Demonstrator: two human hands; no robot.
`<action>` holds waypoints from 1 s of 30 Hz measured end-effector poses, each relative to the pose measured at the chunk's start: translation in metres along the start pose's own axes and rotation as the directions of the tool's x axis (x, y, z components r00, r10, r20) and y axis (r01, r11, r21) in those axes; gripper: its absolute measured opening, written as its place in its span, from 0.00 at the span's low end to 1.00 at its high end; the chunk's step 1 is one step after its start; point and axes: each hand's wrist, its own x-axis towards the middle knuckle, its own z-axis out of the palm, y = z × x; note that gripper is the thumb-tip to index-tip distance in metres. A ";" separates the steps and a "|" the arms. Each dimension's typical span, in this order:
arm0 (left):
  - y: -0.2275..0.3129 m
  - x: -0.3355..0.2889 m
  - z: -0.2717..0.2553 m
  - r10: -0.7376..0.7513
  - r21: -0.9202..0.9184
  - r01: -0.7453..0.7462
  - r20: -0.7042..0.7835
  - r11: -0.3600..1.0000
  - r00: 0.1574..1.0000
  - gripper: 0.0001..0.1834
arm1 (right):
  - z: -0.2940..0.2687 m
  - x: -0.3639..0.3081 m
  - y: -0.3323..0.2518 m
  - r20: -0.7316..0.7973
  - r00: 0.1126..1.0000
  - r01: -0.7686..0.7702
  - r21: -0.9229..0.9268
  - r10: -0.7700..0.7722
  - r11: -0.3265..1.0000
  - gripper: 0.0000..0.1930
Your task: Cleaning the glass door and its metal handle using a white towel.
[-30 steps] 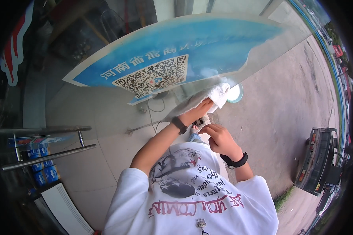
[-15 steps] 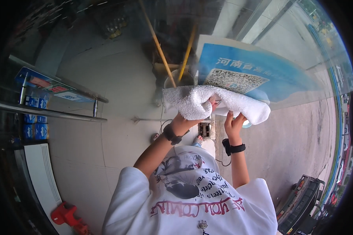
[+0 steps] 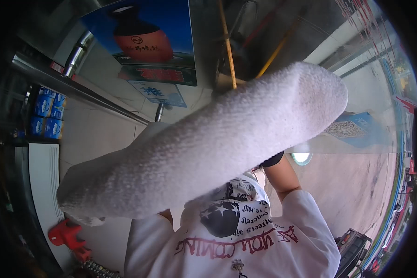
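Note:
A rolled or folded white towel [image 3: 208, 148] fills the middle of the view, slanting from lower left to upper right, very close to me. Its terry surface looks worn and slightly grey at the upper right end. Both of my arms reach up behind it. The towel covers my left hand completely, and only a little of the left forearm [image 3: 166, 214] shows below it. My right hand is hidden too; the black wristband [image 3: 273, 160] and right forearm [image 3: 282, 176] come out under the lower edge. How the fingers lie cannot be seen.
Clear glass stands ahead, bearing a blue poster [image 3: 350, 127] at the right. A metal door bar [image 3: 83, 90] runs along the left, near another poster [image 3: 143, 41]. Behind the glass lean wooden poles [image 3: 227, 46]. A white-blue basin [image 3: 302, 159] sits on the right; a red object [image 3: 67, 236] lies lower left.
The towel has come up much closer to me and now hides both hands, which were gripping it before. My view has shifted, bringing the large poster at upper left into sight.

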 end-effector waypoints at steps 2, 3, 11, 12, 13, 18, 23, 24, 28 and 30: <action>-0.013 0.039 0.002 -0.030 -0.073 0.029 -0.010 0.997 0.999 0.30 | 0.030 0.022 -0.008 0.003 1.000 -0.001 0.140 0.001 0.990 0.18; -0.013 0.058 0.009 -0.039 -0.110 0.039 -0.001 0.993 0.999 0.27 | 0.043 0.033 -0.014 -0.014 1.000 0.002 0.219 0.001 0.976 0.19; -0.065 0.021 0.039 -0.223 0.004 0.227 0.201 0.974 0.954 0.26 | 0.098 0.040 -0.022 -0.030 0.984 -0.132 0.553 0.178 0.823 0.27; -0.072 0.003 0.041 -0.222 0.000 0.226 0.206 0.974 0.953 0.26 | 0.098 0.033 -0.018 -0.033 0.983 -0.135 0.550 0.183 0.824 0.27; -0.078 -0.018 0.044 -0.194 0.015 0.195 0.223 0.981 0.955 0.25 | 0.096 0.018 -0.010 0.039 0.977 -0.201 0.514 0.212 0.834 0.28; -0.079 -0.113 0.041 -0.262 0.167 0.208 0.434 0.964 0.862 0.23 | 0.082 -0.048 0.028 0.377 0.862 -0.439 0.222 0.339 0.871 0.30; -0.046 -0.193 0.039 -0.499 0.474 0.181 0.724 0.862 0.477 0.31 | 0.084 -0.155 0.111 0.432 0.786 -0.538 0.127 0.442 0.833 0.15; -0.037 -0.198 0.042 -0.495 0.470 0.181 0.724 0.864 0.480 0.31 | 0.074 -0.163 0.117 0.429 0.788 -0.535 0.125 0.441 0.835 0.15; -0.002 -0.209 0.066 -0.271 0.291 0.039 0.825 0.956 0.496 0.41 | 0.021 -0.217 0.154 0.454 0.744 -0.467 -0.172 0.490 0.867 0.11; 0.016 -0.206 0.078 -0.123 0.161 -0.031 0.852 0.986 0.510 0.42 | -0.022 -0.231 0.156 0.542 0.710 -0.316 -0.326 0.450 0.891 0.16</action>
